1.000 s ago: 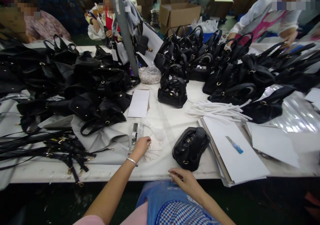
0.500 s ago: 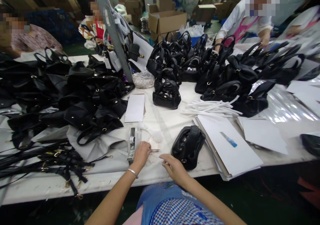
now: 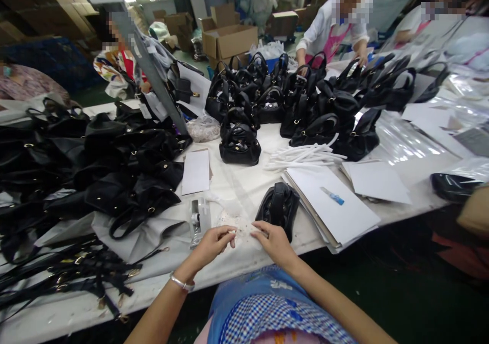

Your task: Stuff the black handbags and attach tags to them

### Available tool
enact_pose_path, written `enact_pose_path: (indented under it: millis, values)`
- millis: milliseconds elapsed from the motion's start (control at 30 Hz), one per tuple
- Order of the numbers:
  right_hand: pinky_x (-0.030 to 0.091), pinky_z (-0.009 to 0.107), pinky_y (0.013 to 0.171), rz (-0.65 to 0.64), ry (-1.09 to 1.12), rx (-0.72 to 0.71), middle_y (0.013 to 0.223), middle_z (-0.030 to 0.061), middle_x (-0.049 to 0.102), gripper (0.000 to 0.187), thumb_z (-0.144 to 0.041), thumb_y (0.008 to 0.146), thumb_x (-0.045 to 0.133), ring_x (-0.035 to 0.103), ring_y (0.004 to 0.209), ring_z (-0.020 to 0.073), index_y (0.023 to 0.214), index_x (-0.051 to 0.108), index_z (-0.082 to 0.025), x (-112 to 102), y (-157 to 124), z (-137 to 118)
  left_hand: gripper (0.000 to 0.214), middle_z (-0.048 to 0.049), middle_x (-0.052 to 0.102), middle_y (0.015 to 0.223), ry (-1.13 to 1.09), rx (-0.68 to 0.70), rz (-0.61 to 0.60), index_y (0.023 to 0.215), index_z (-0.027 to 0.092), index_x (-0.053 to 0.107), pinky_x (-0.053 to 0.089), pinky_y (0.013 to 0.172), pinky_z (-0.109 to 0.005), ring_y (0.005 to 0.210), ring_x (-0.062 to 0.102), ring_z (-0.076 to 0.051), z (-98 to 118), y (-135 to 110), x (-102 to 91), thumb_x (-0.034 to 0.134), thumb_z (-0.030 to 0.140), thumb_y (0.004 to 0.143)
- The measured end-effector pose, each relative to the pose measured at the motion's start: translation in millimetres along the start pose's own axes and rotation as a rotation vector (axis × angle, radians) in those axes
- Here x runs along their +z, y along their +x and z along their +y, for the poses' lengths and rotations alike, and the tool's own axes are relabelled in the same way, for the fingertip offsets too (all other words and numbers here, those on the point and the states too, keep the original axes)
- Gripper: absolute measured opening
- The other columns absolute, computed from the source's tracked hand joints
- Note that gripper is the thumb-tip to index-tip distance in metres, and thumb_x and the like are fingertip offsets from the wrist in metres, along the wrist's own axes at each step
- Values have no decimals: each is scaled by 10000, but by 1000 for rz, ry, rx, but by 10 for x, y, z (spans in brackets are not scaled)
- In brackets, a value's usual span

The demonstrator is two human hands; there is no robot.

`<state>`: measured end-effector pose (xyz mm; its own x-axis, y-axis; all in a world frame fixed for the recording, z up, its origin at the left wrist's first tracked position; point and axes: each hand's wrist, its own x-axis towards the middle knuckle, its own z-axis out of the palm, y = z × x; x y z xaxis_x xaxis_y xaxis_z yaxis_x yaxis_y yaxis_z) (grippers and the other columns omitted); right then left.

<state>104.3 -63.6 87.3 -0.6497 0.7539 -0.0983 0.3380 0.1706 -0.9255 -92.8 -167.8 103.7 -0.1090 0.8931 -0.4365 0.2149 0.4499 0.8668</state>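
White-covered bench (image 3: 244,188), crowded. Black bag (image 3: 278,206), one: on the bench just beyond the right hand (image 3: 275,242), presumably for easy reach. Left hand (image 3: 214,240): fingertips facing the right's, apart; whether either grip is closed on something small cannot be told. Tape dispenser (image 3: 196,220): left of both, likely kept handy. White boards (image 3: 334,224), stacked, bearing a blue-handled tool (image 3: 333,196). Heaped bags (image 3: 114,186) and straps (image 3: 82,272) (metal-clipped): obstructing the left side.
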Motion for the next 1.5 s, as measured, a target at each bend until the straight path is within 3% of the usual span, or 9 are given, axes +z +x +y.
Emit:
enact_pose_path:
  millis: [200,300,400,533,633,767,1000,1167,1500]
  values:
    - [488,388,919,42,-96,132,1051,73,711,258,-325,886,526,649,991,241,1037,702,-211,-517,-544,223,278,-15,688,703,158,6,-98,808,160,705,369,519,-201,524,488,-103,226,-77,63,557,393,842]
    - [406,447,1040,40,-100,70,1233,90,629,361,-316,856,570,560,1168,260,1201,633,-233,-521,-705,308,250,-16,699,704,196,60,-119,793,174,695,399,557,-211,573,545,-128,365,7,353,549,369,848]
    - [369,430,1083,-39,141,-7,1406,94,488,646,-332,794,662,459,1288,252,1395,445,-239,-387,-731,290,223,-23,718,761,233,184,-170,801,194,704,437,650,-231,679,612,-160,491,102,706,539,335,856]
    - [548,286,752,-101,441,153,1028,50,700,535,-328,784,675,682,813,171,1286,547,-196,-263,-737,269,205,-35,738,845,338,275,-205,830,215,723,448,693,-244,759,650,-188,531,157,943,553,326,853]
    - [480,221,526,-76,372,260,715,-8,683,277,-336,802,645,581,513,112,1022,692,-174,-310,-811,291,183,-19,736,810,377,273,-238,819,221,721,446,681,-234,741,654,-177,478,162,925,562,307,848]
    - [475,234,612,89,137,219,773,30,697,227,-348,848,582,601,646,139,865,735,-181,-446,-893,295,200,-10,713,720,343,197,-201,793,202,706,453,630,-227,626,639,-150,392,201,884,537,293,850]
    - [424,242,590,254,-185,124,687,31,636,261,-392,872,572,576,627,149,868,764,-216,-574,-837,293,235,-41,693,713,12,25,-122,816,161,669,494,539,-230,620,655,-160,111,348,1009,556,367,823]
    - [399,242,593,329,-268,100,672,26,611,284,-401,906,533,553,603,145,920,760,-233,-619,-777,333,284,-49,673,769,-249,-101,100,888,141,631,545,573,-251,685,669,-168,-157,472,1180,647,382,740]
    - [369,231,573,297,-410,47,620,9,577,351,-402,935,456,560,599,147,781,729,-246,-479,-683,412,461,40,485,525,-215,-126,281,648,194,555,394,362,-219,440,490,-127,-400,666,1444,687,633,602]
